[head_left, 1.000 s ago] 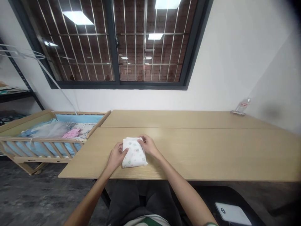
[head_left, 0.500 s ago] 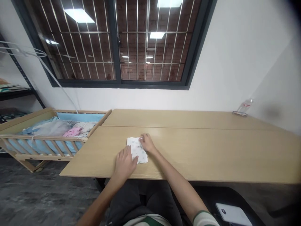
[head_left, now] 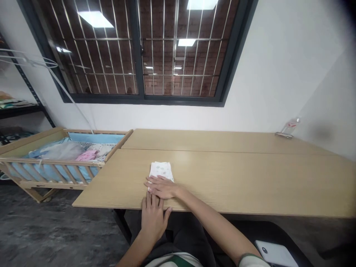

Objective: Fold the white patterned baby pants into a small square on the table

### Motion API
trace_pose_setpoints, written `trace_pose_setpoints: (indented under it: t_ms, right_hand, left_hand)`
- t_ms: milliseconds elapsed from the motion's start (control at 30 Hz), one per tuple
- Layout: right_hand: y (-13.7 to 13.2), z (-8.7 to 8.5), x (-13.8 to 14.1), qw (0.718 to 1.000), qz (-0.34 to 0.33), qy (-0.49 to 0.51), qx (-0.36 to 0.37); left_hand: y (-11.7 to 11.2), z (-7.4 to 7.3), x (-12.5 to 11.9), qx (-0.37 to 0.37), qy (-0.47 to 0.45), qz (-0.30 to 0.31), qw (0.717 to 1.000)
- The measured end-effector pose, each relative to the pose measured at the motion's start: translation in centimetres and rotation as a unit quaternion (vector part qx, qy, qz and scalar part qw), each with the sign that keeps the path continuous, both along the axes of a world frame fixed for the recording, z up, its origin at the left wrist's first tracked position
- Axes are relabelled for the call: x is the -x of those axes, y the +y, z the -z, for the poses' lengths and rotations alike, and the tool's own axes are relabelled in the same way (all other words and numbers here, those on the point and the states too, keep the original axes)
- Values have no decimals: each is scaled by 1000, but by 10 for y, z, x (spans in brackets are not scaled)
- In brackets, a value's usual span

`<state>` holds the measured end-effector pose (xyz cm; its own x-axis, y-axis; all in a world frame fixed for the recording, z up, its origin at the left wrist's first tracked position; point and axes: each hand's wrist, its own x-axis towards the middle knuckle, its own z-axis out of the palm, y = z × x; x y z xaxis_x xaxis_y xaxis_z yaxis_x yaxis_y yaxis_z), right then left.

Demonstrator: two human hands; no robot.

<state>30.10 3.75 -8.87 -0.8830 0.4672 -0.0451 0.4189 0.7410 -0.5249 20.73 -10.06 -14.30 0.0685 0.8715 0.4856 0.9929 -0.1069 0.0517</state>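
A small folded white cloth (head_left: 161,169) with a faint print lies flat on the wooden table (head_left: 222,181), close to its front edge. Across the near part of the cloth rests my right hand (head_left: 162,187), palm down with fingers spread to the left. My left hand (head_left: 153,215) is at the table's front edge, fingers stretched forward and slightly apart, their tips close to the right hand and the cloth's near edge. Neither hand grips anything. The right hand hides the cloth's near portion.
A wooden crib (head_left: 66,163) with blue lining and bedding stands left of the table. At the far right corner a clear bottle (head_left: 290,125) leans by the wall. A white phone (head_left: 276,254) lies on a black chair (head_left: 250,231) beneath the table's front edge.
My right hand has moved from the cloth's right side to across its near part. My left hand has slid off the cloth's left side, back toward the table edge.
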Motion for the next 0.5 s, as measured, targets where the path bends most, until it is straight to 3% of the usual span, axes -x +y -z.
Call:
trace_pose_setpoints:
  t_ms: [267,500]
  right_hand:
    - [62,8,2,991,93,-42,-87]
    - [81,12,0,984,147,-47,-90]
  left_hand:
    - [2,10,1,-38,-3,-3,999]
    - [2,14,1,-41,12,-6,999]
